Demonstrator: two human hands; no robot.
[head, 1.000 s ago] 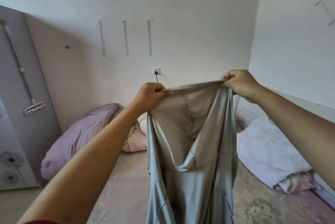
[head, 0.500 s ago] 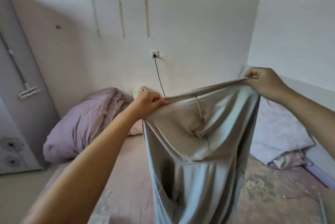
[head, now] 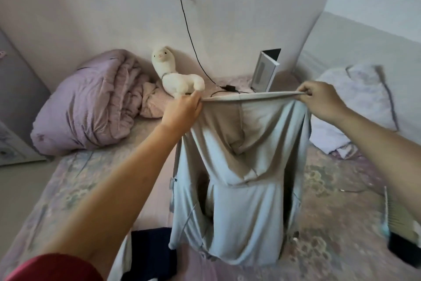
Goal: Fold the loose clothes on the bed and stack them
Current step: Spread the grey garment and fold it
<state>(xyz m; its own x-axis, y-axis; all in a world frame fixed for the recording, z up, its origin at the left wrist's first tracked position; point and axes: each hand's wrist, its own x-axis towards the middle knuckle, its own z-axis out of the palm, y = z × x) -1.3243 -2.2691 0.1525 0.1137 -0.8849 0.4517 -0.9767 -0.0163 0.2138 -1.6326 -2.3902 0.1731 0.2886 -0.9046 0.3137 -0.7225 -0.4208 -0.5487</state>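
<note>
At centre frame we see the left hand (head: 182,111) and right hand (head: 320,98) each pinching one end of the waistband of the pale grey trousers (head: 237,180), stretched taut between them, legs hanging to the bed (head: 75,185). Lower centre, a dark garment (head: 150,253) lies on the sheet. Further out we spot a lilac quilt (head: 91,105) at left and a plush alpaca (head: 175,76) by the wall.

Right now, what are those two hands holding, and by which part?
Grey trousers, stretched by the waistband: left hand pinches one end, right hand the other.
</note>
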